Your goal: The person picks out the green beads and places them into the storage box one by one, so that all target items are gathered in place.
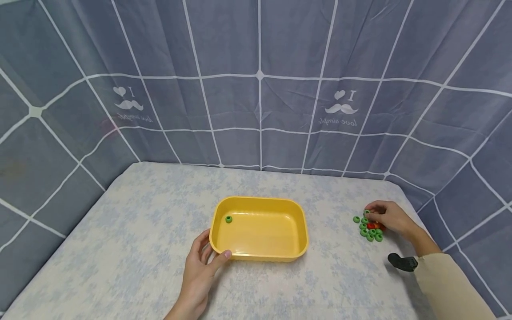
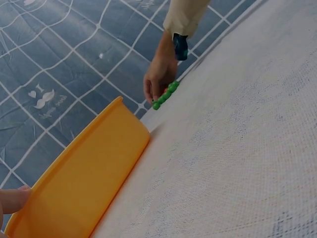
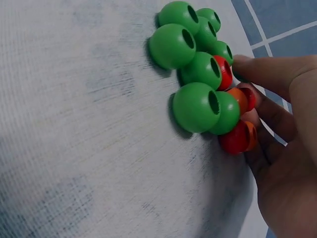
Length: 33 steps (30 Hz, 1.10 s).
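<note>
Blue-grey curtain (image 1: 224, 102), ruled with white lines, hangs around the table (image 1: 120, 258), whose pale cloth carries a faint blue print. From where I stand, the tray (image 1: 264, 231) sits flat near the middle, yellow and shallow, with one green bead (image 1: 229, 219) inside toward its left end. Those raised walls would, I think, keep round beads from wandering. The left hand (image 1: 202, 266) grips the tray's near left corner — thumb over the near rim, fingers along the outside — which I take as a way of steadying it. Well off to the right lies the cluster (image 1: 370, 238), green beads with red and orange ones among them, many touching, perhaps bunched so that one reach covers them all. The right hand (image 1: 394, 218) reaches over from their right side, its grip narrow; thumb and forefinger seem to pinch a green bead (image 1: 366, 213) at the cluster's far edge.
</note>
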Motion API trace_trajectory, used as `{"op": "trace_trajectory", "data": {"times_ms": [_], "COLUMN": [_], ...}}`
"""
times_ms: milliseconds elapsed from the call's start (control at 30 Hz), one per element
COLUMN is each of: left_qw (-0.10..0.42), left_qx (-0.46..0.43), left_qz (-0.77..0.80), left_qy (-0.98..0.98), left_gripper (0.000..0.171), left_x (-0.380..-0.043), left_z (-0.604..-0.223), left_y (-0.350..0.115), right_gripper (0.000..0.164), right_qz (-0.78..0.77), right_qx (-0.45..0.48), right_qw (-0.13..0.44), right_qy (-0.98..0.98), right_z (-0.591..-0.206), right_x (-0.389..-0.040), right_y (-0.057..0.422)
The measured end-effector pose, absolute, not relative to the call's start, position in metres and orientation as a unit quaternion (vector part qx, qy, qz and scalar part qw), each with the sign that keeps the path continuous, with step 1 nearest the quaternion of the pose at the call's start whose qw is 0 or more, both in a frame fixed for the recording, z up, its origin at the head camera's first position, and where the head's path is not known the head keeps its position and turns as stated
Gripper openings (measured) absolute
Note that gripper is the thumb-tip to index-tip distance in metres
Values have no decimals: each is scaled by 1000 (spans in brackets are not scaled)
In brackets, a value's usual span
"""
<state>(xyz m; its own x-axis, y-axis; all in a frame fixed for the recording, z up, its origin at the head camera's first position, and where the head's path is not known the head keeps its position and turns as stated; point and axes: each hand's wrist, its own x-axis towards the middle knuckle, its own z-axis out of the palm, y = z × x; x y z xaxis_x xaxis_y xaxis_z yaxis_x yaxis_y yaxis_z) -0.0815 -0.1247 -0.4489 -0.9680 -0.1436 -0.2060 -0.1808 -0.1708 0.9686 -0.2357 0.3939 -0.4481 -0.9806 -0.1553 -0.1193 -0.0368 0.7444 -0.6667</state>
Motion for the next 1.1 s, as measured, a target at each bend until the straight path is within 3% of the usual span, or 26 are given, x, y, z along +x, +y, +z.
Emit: {"op": "trace_trajectory", "data": {"times_ms": [533, 933, 1100], "left_qw": [19, 13, 5], "left_qx": [-138, -143, -147], "left_qz": [746, 743, 746], "left_qy": [651, 653, 650], "left_gripper": [83, 85, 82], "left_x": [-83, -83, -85], "left_z": [-449, -449, -448], "left_y": [-126, -127, -125], "right_gripper": [40, 26, 27], "right_qz": [-351, -375, -380], "right_qx": [-85, -144, -172], "right_qw": [71, 73, 81], "right_qy": [930, 913, 905], "right_z": [-434, -422, -413], "right_x": [-250, -264, -268], "right_y": [368, 336, 319]}}
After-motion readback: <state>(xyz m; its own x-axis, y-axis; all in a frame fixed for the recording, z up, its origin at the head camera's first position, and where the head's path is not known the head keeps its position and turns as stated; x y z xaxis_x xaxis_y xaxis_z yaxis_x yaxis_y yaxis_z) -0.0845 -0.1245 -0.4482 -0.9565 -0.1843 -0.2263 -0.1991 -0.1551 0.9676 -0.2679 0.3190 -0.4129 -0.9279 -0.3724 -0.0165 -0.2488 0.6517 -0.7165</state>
